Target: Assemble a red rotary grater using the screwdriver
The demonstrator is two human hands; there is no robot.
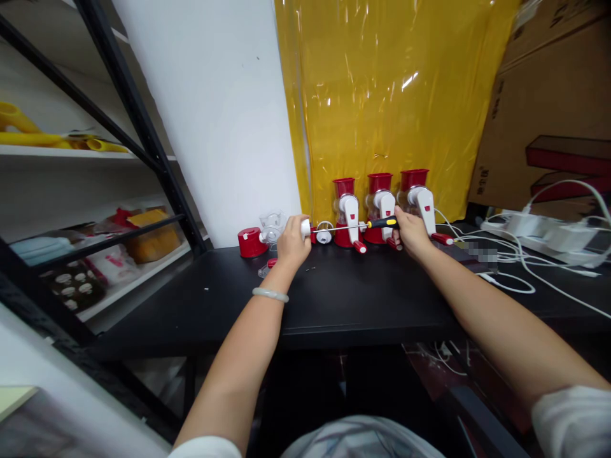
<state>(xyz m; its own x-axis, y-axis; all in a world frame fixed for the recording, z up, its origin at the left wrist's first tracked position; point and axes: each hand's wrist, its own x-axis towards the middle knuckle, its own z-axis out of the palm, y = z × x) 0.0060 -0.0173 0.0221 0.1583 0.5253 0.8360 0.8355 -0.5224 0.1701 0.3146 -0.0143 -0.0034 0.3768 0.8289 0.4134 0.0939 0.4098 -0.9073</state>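
Observation:
My left hand [292,243] is closed around a small white part [305,228] with a red end, held above the black table [363,299]. My right hand [410,232] grips the yellow-and-black handle of a screwdriver [370,224]; its thin shaft points left and its tip meets the white part. Behind the hands stand three red-and-white hand-crank grinders [382,207] in a row against the yellow sheet. A red round base [251,242] and a clear plastic piece [273,226] lie just left of my left hand.
A yellow plastic sheet [382,95] hangs at the back. White cables and power strips [539,235] cover the table's right side. A black metal shelf rack [143,146] with bagged goods stands left. Cardboard boxes [548,95] are stacked at the right. Tiny screws [310,269] lie on the table.

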